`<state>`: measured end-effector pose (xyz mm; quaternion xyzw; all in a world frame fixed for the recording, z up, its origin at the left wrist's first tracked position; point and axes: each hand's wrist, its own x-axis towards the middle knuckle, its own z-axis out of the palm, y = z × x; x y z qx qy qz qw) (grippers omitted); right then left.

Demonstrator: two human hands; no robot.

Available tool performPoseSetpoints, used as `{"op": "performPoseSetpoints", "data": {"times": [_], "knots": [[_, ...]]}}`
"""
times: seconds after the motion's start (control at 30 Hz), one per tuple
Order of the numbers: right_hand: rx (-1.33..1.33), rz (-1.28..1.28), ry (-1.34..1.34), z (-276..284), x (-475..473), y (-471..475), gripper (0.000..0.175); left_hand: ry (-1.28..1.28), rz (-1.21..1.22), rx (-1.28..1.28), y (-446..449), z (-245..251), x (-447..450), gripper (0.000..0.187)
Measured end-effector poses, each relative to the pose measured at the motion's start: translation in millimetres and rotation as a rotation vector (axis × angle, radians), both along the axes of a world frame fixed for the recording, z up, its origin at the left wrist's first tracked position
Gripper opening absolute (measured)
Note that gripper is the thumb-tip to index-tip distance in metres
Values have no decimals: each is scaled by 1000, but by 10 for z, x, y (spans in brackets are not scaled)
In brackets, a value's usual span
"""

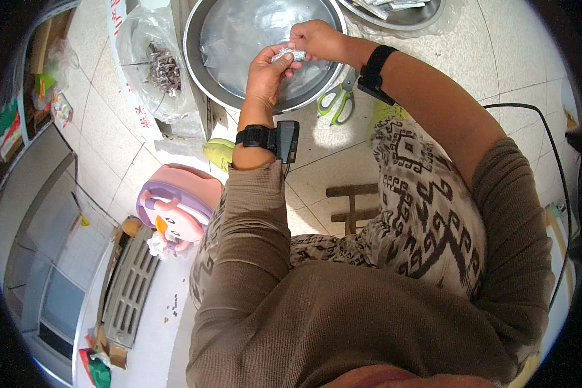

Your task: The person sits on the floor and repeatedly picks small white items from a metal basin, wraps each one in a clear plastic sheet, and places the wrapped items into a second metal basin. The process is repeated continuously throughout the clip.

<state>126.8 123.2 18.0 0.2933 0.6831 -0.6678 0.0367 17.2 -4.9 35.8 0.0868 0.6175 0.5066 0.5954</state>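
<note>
My left hand [265, 77] holds a small silver foil-like packet [298, 54], its thumb pressed on the top. My right hand [317, 40] is at the packet's right end, with its fingers curled in against it; its fingertips are partly hidden. Both hands are above a large round metal basin [192, 63]. Shiny, see-through material covers the basin's bottom; whether it is water or plastic film I cannot tell. Green-and-grey scissors [342, 107] lie on the floor beside the basin, their blades partly under its rim.
A second metal basin [429, 20] with silver packets [385, 7] stands at top right. Left of the large basin, a clear plastic bag [131, 53] holds dark, thin strips [164, 72]. A pink-and-purple child's potty [174, 208] and a wooden stool [351, 203] are near my legs.
</note>
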Motion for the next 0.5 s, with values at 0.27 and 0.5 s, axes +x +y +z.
{"op": "performPoseSetpoints", "data": {"times": [0.27, 0.5], "knots": [[240, 107, -154, 51, -52, -29, 19, 91, 175, -137, 22, -134, -7, 15], [655, 212, -10, -94, 16, -123, 21, 986, -206, -143, -151, -278, -31, 19]]}}
